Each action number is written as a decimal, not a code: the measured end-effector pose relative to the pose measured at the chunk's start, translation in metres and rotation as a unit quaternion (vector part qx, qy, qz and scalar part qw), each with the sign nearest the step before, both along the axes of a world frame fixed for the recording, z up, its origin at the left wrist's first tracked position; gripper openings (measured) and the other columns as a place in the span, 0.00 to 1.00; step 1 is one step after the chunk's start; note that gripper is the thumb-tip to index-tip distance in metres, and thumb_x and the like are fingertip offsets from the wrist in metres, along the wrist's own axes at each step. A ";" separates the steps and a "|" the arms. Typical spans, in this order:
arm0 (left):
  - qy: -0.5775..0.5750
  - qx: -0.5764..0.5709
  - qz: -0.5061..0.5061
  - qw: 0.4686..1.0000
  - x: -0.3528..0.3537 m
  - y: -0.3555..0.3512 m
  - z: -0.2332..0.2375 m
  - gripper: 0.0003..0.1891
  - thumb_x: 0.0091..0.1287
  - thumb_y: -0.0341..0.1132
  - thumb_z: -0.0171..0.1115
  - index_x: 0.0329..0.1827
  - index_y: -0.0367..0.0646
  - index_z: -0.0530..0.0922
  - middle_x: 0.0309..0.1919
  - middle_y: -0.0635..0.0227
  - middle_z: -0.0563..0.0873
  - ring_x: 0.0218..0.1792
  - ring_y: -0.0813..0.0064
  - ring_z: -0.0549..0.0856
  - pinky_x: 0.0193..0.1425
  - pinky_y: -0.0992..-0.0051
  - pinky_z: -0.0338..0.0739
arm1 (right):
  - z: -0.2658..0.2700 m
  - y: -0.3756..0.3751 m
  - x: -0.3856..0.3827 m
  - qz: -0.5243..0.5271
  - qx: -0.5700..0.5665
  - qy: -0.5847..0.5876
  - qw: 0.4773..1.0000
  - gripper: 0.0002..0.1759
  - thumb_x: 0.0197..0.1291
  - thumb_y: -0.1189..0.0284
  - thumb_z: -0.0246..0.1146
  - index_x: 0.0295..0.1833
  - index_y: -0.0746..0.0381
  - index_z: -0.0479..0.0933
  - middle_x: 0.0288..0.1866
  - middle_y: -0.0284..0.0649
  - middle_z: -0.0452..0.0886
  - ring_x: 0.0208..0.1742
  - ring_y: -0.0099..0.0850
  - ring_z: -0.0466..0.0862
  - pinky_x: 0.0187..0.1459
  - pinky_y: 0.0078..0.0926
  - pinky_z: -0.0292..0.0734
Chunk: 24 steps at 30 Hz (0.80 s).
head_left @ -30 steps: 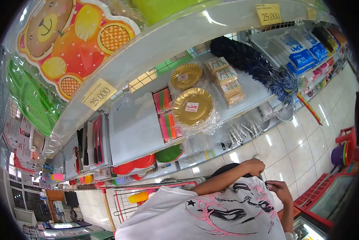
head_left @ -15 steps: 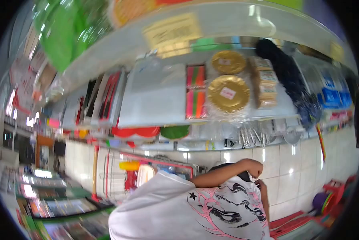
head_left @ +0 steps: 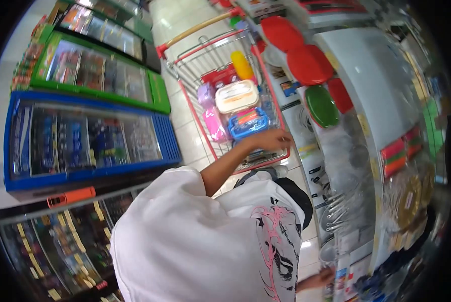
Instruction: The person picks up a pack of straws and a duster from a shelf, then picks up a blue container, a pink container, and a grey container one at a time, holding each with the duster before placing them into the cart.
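My left hand [head_left: 273, 140] is over the near right corner of a shopping cart [head_left: 194, 115], beside its red rim. Its fingers look curled; what they hold, if anything, does not show. In the cart are a white-lidded container [head_left: 237, 96], a blue basket [head_left: 248, 124] with colourful packs, a pink package [head_left: 215, 125], a purple item [head_left: 205, 94] and a yellow item [head_left: 242, 65]. Low at the right, my right hand [head_left: 322, 279] is near the lower shelf goods; blur hides its fingers.
A shelf [head_left: 353, 65] runs along the right, with red plastic items [head_left: 310, 64], a green one [head_left: 322, 105], metal utensils [head_left: 338, 214] and gold plates [head_left: 410, 201]. Along the left stand a blue cooler [head_left: 92, 186] and a green cooler [head_left: 160, 93]. Tiled floor [head_left: 183, 108] shows between.
The view has swung from the shelf toward the cart and coolers. My left hand has moved from in front of my shirt out to the cart's corner; my right hand shows more clearly.
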<state>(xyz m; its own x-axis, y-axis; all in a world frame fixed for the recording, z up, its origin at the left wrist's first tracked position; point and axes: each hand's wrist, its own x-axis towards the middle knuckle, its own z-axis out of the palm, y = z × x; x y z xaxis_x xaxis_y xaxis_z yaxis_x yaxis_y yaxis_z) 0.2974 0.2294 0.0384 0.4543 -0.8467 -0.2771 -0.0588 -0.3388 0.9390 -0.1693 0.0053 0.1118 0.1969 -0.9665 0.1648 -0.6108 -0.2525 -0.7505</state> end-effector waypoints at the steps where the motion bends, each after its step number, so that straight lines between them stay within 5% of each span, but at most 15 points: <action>1: -0.012 0.004 0.092 0.996 0.005 0.027 -0.017 0.14 0.69 0.36 0.56 0.49 0.34 0.80 0.42 0.61 0.86 0.43 0.73 0.85 0.49 0.71 0.79 | 0.042 -0.021 0.002 -0.111 -0.050 0.209 0.970 0.15 0.72 0.68 0.51 0.50 0.69 0.75 0.37 0.49 0.81 0.35 0.35 0.80 0.40 0.29 0.76; 2: -0.027 0.008 0.179 0.983 0.010 0.054 -0.043 0.14 0.68 0.36 0.57 0.48 0.34 0.80 0.41 0.61 0.86 0.42 0.72 0.85 0.48 0.71 0.79 | 0.051 -0.056 -0.036 -0.066 -0.149 0.179 0.970 0.23 0.69 0.58 0.56 0.52 0.70 0.75 0.43 0.54 0.82 0.41 0.41 0.82 0.46 0.34 0.77; 4: -0.050 0.077 0.335 0.938 0.018 0.099 -0.086 0.14 0.64 0.38 0.58 0.46 0.38 0.81 0.37 0.55 0.85 0.40 0.65 0.85 0.48 0.67 0.78 | 0.053 -0.084 -0.029 -0.049 -0.158 0.189 0.968 0.23 0.68 0.58 0.56 0.53 0.70 0.75 0.44 0.54 0.81 0.42 0.41 0.82 0.46 0.34 0.77; 8: -0.126 0.188 0.446 0.866 0.023 0.134 -0.170 0.17 0.62 0.41 0.60 0.50 0.40 0.80 0.45 0.53 0.83 0.47 0.58 0.83 0.52 0.62 0.77 | 0.064 -0.118 -0.012 -0.023 -0.176 0.214 0.961 0.25 0.67 0.56 0.57 0.53 0.70 0.75 0.45 0.55 0.81 0.43 0.42 0.82 0.47 0.35 0.77; 10: -0.305 0.223 0.311 0.872 0.018 0.136 -0.199 0.23 0.58 0.44 0.63 0.55 0.41 0.77 0.54 0.52 0.78 0.54 0.52 0.79 0.55 0.62 0.76 | 0.074 -0.136 -0.002 -0.010 -0.191 0.225 0.955 0.26 0.66 0.55 0.58 0.53 0.70 0.75 0.45 0.55 0.81 0.43 0.43 0.82 0.47 0.36 0.77; 12: -0.249 0.224 0.308 0.891 0.021 0.133 -0.213 0.32 0.57 0.52 0.64 0.61 0.43 0.72 0.61 0.53 0.72 0.61 0.51 0.74 0.60 0.58 0.71 | 0.087 -0.154 0.006 0.002 -0.207 0.237 0.949 0.27 0.65 0.55 0.58 0.54 0.70 0.75 0.46 0.55 0.81 0.44 0.43 0.82 0.48 0.36 0.77; 15: -0.254 0.307 0.312 0.862 0.018 0.122 -0.174 0.45 0.52 0.70 0.59 0.67 0.47 0.68 0.62 0.54 0.70 0.64 0.52 0.69 0.67 0.45 0.56 | 0.103 -0.160 0.004 0.001 -0.219 0.254 0.942 0.28 0.64 0.53 0.59 0.54 0.70 0.75 0.47 0.56 0.81 0.45 0.44 0.82 0.49 0.37 0.76; 20: -0.374 0.326 0.198 0.845 0.006 0.125 -0.161 0.45 0.46 0.63 0.69 0.64 0.46 0.69 0.56 0.56 0.74 0.60 0.56 0.73 0.68 0.49 0.56 | 0.109 -0.154 -0.021 -0.039 -0.227 0.260 0.938 0.31 0.63 0.51 0.60 0.55 0.70 0.75 0.48 0.56 0.81 0.46 0.46 0.82 0.50 0.38 0.76; 24: -0.400 0.272 0.173 0.858 -0.004 0.123 -0.157 0.27 0.53 0.49 0.70 0.52 0.45 0.75 0.47 0.61 0.80 0.54 0.60 0.77 0.63 0.53 0.61 | 0.102 -0.154 -0.047 -0.076 -0.226 0.252 0.938 0.32 0.61 0.50 0.61 0.55 0.70 0.75 0.49 0.57 0.81 0.47 0.47 0.82 0.51 0.39 0.76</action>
